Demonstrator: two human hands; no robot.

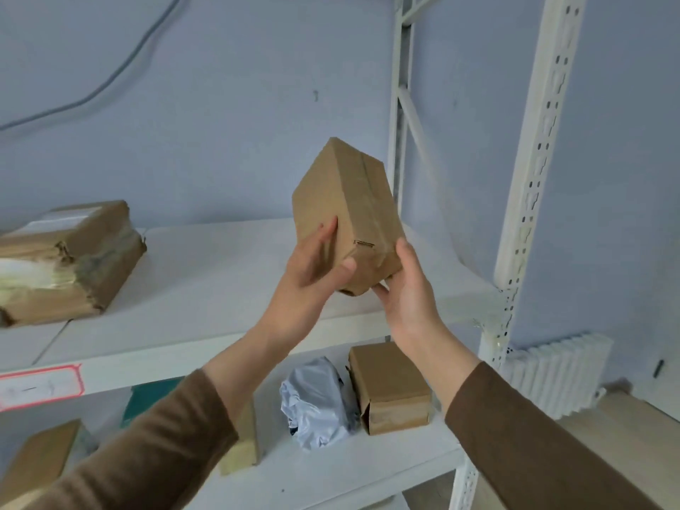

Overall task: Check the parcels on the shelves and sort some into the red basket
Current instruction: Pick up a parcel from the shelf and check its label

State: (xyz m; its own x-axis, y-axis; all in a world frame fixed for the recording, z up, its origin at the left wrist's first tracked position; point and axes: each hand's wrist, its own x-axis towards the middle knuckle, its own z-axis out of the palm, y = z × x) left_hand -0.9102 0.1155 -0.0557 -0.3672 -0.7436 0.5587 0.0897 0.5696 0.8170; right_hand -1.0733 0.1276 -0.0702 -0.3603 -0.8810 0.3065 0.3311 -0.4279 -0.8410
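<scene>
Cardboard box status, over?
Left hand and right hand both grip the cardboard box. Tilted, held above top shelf. Red basket unseen.

Torn parcel [66, 259] cut off at left edge

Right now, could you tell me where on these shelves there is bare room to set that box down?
The upper shelf is bare between the torn parcel at left and the right upright. The lower shelf is crowded: grey bag, small box, more parcels leftward. Both hands, left and right, hold the box.
</scene>
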